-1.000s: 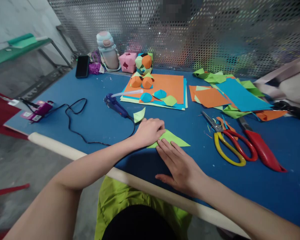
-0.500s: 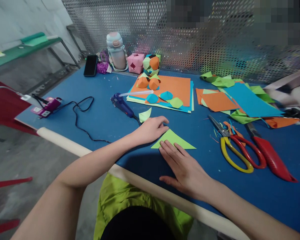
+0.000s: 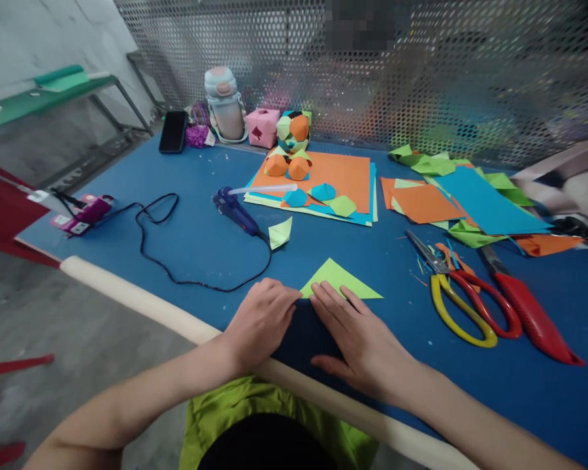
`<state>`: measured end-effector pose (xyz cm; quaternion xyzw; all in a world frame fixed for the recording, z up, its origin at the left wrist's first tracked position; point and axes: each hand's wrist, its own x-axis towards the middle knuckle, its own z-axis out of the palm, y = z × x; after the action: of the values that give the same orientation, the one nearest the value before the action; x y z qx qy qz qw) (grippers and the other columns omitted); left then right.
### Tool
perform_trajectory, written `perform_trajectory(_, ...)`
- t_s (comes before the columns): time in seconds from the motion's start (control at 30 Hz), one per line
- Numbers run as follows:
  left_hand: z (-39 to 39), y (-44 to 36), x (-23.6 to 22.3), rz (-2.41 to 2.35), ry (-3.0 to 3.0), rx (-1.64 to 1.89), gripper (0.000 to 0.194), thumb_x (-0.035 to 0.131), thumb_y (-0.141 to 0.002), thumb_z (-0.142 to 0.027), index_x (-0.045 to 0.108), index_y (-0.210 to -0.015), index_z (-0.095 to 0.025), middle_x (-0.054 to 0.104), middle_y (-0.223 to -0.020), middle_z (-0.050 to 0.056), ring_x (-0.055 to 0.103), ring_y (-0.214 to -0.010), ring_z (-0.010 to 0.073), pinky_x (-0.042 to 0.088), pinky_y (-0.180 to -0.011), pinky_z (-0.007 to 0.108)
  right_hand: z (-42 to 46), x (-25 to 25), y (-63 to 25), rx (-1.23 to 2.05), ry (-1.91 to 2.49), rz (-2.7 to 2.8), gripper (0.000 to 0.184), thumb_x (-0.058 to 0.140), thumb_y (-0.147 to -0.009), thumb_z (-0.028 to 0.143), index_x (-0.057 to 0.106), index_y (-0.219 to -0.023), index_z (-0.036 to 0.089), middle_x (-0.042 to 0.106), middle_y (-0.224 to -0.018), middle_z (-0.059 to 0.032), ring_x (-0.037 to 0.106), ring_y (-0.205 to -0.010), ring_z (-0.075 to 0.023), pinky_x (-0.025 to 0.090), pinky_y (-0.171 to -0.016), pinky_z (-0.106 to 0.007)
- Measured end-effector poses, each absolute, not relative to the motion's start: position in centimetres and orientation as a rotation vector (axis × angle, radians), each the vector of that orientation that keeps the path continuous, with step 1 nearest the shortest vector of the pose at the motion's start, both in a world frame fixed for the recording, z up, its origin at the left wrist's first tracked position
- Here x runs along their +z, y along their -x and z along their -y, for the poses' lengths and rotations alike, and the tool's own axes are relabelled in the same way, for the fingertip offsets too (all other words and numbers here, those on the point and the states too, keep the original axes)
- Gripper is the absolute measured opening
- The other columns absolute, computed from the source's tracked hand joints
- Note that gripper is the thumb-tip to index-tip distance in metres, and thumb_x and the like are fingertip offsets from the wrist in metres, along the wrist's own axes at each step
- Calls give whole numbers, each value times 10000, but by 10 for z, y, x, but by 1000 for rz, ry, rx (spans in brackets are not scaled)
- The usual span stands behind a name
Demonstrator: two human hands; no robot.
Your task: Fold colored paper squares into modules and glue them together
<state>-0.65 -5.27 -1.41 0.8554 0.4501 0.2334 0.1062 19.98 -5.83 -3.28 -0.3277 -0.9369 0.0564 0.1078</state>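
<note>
A light green paper (image 3: 334, 275) lies folded into a triangle on the blue tabletop, its long edge toward me. My right hand (image 3: 360, 339) rests flat on that edge, fingers stretched out and thumb apart. At the triangle's left corner is my left hand (image 3: 264, 320), its fingers curled together with their tips on the corner. A small folded pale green piece (image 3: 280, 234) sits beyond my left hand, beside a blue glue gun (image 3: 236, 212) with a clear glue stick in it.
Scissors (image 3: 463, 287) and a red-handled knife (image 3: 536, 313) lie on the right, near coloured paper scraps (image 3: 494, 202). Folded pieces sit on a stack of paper sheets (image 3: 343, 170). Behind are a bottle (image 3: 225, 108), a pink paper box (image 3: 262, 127) and a phone (image 3: 173, 132). A cord (image 3: 176, 277) crosses the left side.
My left hand has moved from the triangle's upper left side back toward me, to its left corner. My right hand stays flat on the paper.
</note>
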Motion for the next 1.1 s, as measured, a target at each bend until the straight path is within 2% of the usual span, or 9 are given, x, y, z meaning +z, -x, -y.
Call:
perform_trajectory(0.1, 54, 5, -15, -1310, -2645, 720, 212, 418, -870, -108, 591, -993, -111, 663, -895, 81, 574, -851, 182, 499, -771, 352, 58, -32, -199, 139, 961, 2775, 701, 520, -816, 467, 395, -1321, -3, 364, -1405, -215, 247, -1339, -317, 298, -1053, -521)
perform_trajectory(0.17, 57, 3, -15, -1189, -2795, 703, 242, 413, -867, -88, 574, -1047, -78, 651, -1000, 113, 570, -963, 205, 489, -853, 372, 58, -32, -198, 140, 970, 2778, 724, 531, -807, 461, 370, -1337, -4, 350, -1414, -211, 245, -1340, -318, 303, -1051, -522)
perform_trajectory(0.23, 60, 0, -14, -1004, -2913, 592, 283, 413, -860, -78, 539, -1108, -31, 616, -1102, 153, 535, -1080, 233, 460, -934, 383, 59, -32, -198, 159, 984, 2771, 746, 546, -795, 451, 347, -1349, -7, 336, -1421, -211, 237, -1344, -314, 297, -1056, -519)
perform_trajectory(0.3, 63, -4, -13, -953, -2958, 483, 316, 429, -851, -84, 510, -1144, 3, 590, -1150, 183, 520, -1117, 261, 462, -937, 392, 59, -32, -198, 182, 990, 2763, 754, 556, -787, 442, 342, -1350, -12, 326, -1425, -214, 226, -1349, -309, 284, -1065, -516)
perform_trajectory(0.53, 67, -14, -12, -1115, -3019, 535, 312, 418, -891, -186, 506, -1115, 13, 622, -1103, 208, 593, -1013, 280, 510, -787, 399, 60, -32, -196, 196, 1010, 2746, 749, 539, -790, 472, 374, -1332, -17, 345, -1412, -226, 230, -1347, -312, 293, -1066, -505)
perform_trajectory(0.7, 71, -16, -13, -1154, -3085, 438, 344, 376, -909, -211, 483, -1150, 9, 609, -1128, 224, 582, -1037, 293, 468, -796, 418, 65, -35, -193, 158, 1090, 2711, 716, 522, -798, 484, 429, -1293, -24, 396, -1369, -255, 267, -1326, -338, 325, -1051, -499)
perform_trajectory(0.83, 75, -17, -15, -1209, -3104, 399, 360, 385, -913, -262, 482, -1149, -7, 603, -1135, 235, 584, -1034, 300, 444, -805, 427, 73, -36, -201, 96, 1167, 2664, 771, 579, -753, 500, 434, -1270, -53, 395, -1351, -294, 271, -1316, -373, 350, -1026, -519)
perform_trajectory(0.97, 78, -18, -18, -1248, -3124, 340, 372, 402, -910, -281, 470, -1166, -20, 600, -1147, 229, 569, -1063, 305, 422, -839, 435, 81, -30, -212, -23, 1253, 2635, 770, 611, -733, 503, 466, -1231, -66, 440, -1304, -316, 381, -1248, -399, 435, -947, -517)
perform_trajectory(1.1, 79, -20, -21, -1292, -3114, 399, 356, 431, -898, -269, 488, -1136, -11, 617, -1111, 232, 585, -1032, 307, 418, -841, 428, 87, -23, -217, -204, 1354, 2598, 688, 513, -802, 530, 537, -1146, -66, 529, -1202, -327, 507, -1138, -399, 465, -892, -516)
